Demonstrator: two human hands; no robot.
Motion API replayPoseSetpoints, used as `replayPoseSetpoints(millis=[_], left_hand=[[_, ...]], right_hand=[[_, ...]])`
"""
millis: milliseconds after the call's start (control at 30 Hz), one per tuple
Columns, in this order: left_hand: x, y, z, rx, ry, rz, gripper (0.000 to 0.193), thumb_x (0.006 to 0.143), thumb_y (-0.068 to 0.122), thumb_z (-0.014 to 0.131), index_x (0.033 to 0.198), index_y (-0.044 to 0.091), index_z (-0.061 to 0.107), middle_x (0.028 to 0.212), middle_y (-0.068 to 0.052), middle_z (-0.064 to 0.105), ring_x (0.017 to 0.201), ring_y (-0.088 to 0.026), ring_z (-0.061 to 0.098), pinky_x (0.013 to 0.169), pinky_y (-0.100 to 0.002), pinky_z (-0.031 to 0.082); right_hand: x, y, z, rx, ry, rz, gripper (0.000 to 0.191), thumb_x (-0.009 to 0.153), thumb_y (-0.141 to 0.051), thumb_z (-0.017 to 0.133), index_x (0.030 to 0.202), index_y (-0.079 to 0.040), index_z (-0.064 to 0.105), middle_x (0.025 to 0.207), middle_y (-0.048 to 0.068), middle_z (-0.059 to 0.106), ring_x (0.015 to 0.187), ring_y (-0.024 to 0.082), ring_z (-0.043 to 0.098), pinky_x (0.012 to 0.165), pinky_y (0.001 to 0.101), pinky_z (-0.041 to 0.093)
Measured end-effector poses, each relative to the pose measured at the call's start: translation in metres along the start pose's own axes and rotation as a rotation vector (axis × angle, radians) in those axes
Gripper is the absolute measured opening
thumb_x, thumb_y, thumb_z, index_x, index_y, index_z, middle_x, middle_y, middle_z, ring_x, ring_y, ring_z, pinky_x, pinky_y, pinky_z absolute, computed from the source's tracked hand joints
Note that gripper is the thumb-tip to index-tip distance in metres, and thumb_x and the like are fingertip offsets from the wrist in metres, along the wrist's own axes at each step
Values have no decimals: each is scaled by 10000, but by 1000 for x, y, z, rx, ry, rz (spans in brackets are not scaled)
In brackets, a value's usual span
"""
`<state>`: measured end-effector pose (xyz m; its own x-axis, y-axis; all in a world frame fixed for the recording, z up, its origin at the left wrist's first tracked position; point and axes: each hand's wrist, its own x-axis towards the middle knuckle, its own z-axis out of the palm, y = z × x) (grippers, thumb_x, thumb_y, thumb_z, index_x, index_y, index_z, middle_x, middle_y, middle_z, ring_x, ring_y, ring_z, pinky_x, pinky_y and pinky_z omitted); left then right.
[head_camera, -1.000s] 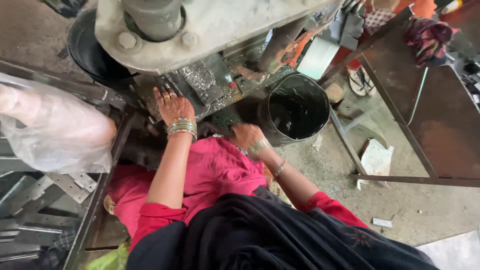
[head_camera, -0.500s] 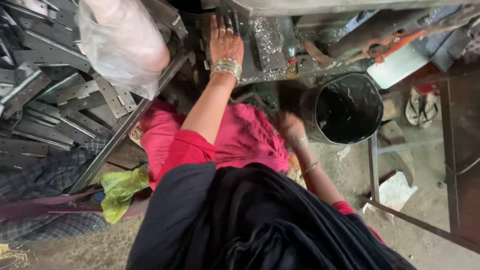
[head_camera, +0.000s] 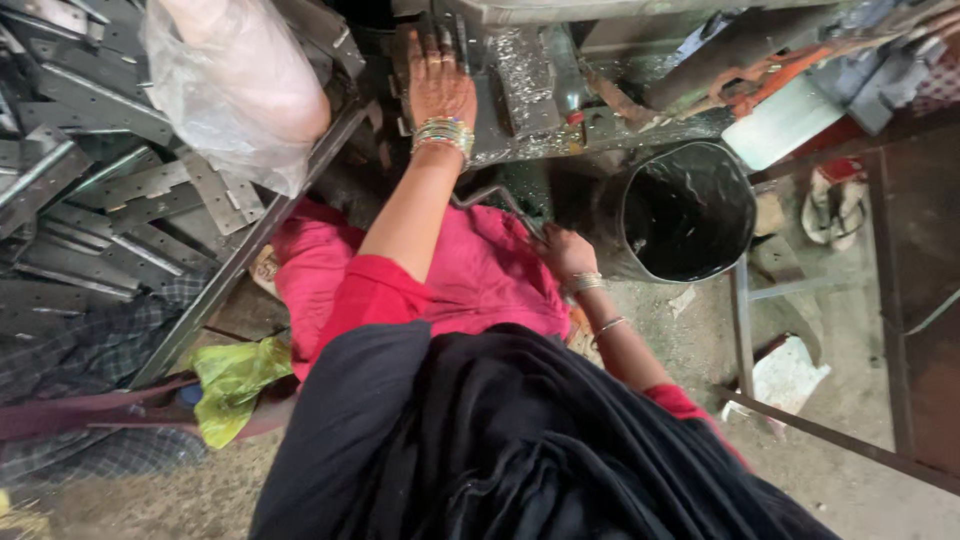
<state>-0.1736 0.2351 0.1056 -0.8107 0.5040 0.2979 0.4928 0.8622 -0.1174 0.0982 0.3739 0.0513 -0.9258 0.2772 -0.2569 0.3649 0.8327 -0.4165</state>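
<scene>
Left hand (head_camera: 440, 85) stretched forward, fingers flat on the metal press bed (head_camera: 520, 80); right hand (head_camera: 562, 252) low, fingers curled round a bent lever (head_camera: 490, 195).

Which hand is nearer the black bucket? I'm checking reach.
Right. The right hand is just beside the black bucket, at its left edge; the left hand rests up on the machine, farther away.

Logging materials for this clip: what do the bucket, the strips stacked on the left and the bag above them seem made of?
Bucket: dark, glossy, rippled inside, probably metal or plastic. Strips: flat grey pieces with dull sheen and punched holes, likely steel. Bag: thin, translucent, crinkled plastic film.
</scene>
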Motion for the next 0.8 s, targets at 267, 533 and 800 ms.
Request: replayPoseSetpoints(millis=[267, 533, 800], left_hand=[[-30, 15, -30, -147, -407, 13, 380, 1105, 171, 432, 1375, 61, 676, 1497, -134, 594, 1511, -293, 411, 1333, -606, 49], [-39, -16, -15, -302, 62, -166, 422, 947, 156, 485, 1311, 20, 651, 1499, -194, 519, 1443, -342, 398, 1229, -603, 103], [-252, -140, -79, -472, 82, -521, 456, 895, 160, 704, 1349, 146, 668, 1285, -151, 660, 1186, -356, 599, 1035, -517, 490]], right_hand=[[12, -26, -34, -256, 30, 1, 507, 906, -599, 629, 1031, -111, 686, 940, 199, 727, 855, 411, 715, 701, 545, 565], [-1, -83, -106, -412, 652, -256, 325, 1030, -486, 641, 1006, -174, 730, 797, 116, 718, 637, 338, 679, 514, 463, 503], [14, -78, -80, -236, 912, -312, 179, 1076, -282, 649, 960, -159, 706, 887, 58, 709, 743, 312, 670, 625, 469, 468]])
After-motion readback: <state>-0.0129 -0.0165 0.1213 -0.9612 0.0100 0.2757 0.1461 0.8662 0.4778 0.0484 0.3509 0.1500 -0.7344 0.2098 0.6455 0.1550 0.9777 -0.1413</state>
